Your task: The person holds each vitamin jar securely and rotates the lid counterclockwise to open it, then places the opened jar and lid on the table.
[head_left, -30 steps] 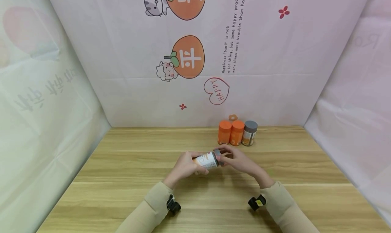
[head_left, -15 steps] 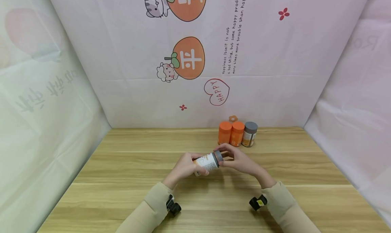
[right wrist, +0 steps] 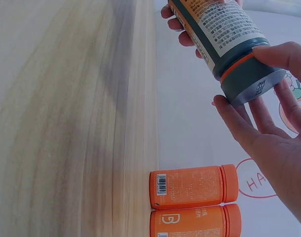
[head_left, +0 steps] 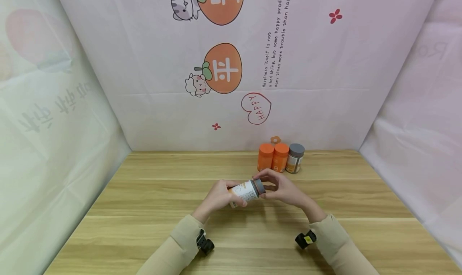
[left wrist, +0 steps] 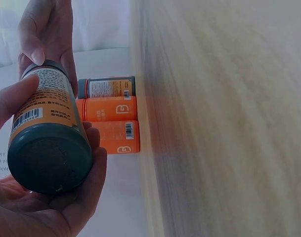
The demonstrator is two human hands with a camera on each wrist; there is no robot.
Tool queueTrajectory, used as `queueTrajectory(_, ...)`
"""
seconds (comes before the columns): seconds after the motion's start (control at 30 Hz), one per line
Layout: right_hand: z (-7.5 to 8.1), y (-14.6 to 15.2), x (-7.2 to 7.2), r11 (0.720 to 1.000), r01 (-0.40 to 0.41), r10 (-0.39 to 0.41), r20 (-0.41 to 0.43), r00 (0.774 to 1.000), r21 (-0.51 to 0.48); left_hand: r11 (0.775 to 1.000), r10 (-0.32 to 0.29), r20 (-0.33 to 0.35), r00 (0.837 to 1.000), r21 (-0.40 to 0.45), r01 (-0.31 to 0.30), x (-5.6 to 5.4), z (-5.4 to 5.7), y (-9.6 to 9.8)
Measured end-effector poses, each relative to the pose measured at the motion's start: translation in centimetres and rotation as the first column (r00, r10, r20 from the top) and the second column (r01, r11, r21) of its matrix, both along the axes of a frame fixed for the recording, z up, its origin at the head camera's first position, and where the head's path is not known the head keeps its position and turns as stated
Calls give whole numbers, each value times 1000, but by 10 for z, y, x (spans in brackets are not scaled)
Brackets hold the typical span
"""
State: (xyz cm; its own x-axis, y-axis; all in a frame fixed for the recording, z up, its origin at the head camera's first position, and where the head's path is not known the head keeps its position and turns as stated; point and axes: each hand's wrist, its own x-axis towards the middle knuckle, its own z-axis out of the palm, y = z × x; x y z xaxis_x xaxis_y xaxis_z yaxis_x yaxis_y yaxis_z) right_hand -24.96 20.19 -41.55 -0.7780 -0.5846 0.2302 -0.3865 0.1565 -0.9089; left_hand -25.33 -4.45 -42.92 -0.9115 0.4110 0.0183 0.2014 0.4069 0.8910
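A supplement bottle with a white and orange label is held tilted above the table, its grey cap toward the right. My left hand grips the bottle's body, thumb across the label. The dark base of the bottle faces the left wrist view. With thumb and fingers, my right hand holds the cap around its edge. In the right wrist view an orange ring shows between the cap and the body.
At the back of the wooden table two orange bottles and a grey-capped bottle stand side by side. A printed white cloth hangs behind them, with pale cloth on both sides.
My right fingers have shifted on the cap, and more of its grey side shows. The bottle has turned slightly in the left hand; its lower end shows more below the thumb.
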Motion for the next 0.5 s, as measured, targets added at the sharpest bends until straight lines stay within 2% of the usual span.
queueTrajectory(0.3, -1, 2, 0, 1000, -9, 9, -14, 1000, -7, 1000, 7, 11, 1000, 5, -8, 0, -1, 1)
queueTrajectory(0.5, 1, 0, 2, 997, 65, -65, 5, 998, 48, 1000, 9, 2, 1000, 2, -9, 2, 1, 1)
